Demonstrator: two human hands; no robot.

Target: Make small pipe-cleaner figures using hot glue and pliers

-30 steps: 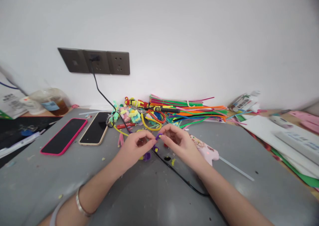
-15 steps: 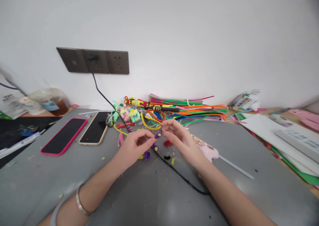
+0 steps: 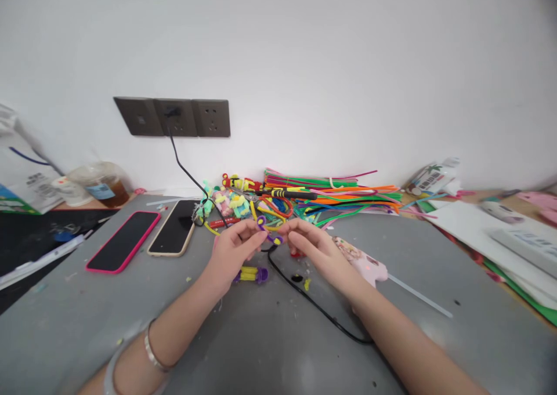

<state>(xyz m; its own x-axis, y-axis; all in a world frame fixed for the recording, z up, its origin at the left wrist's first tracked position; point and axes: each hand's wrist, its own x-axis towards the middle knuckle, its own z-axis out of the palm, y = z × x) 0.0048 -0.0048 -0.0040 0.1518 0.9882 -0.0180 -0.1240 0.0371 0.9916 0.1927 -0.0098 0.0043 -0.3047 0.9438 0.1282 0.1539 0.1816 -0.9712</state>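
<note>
A small purple pipe-cleaner piece with yellow centres [image 3: 261, 222] is raised over the grey table, curled at its two ends. My left hand [image 3: 237, 250] pinches it from the left between thumb and fingers. From the right, my right hand [image 3: 315, 253] has its bent fingertips closed at the other end. Below my left hand lies a purple-and-yellow pipe-cleaner body [image 3: 252, 274], partly covered by that hand. A pale pink glue gun [image 3: 369, 267] with a clear glue stick sits beside my right wrist, and small red, black and yellow scraps lie under my hands.
Bundled coloured pipe cleaners [image 3: 331, 192], a black-and-yellow tool [image 3: 291, 194] and small fuzzy figures [image 3: 230, 200] lie along the wall. Two phones [image 3: 124, 242] are at left, a drink cup [image 3: 107, 184] behind. A black cord [image 3: 317, 309] crosses the table. Papers [image 3: 470, 227] lie right.
My right fingertips have come in to the purple piece, which my hands have raised slightly. The purple-and-yellow body on the table shows more. The view has shifted a little.
</note>
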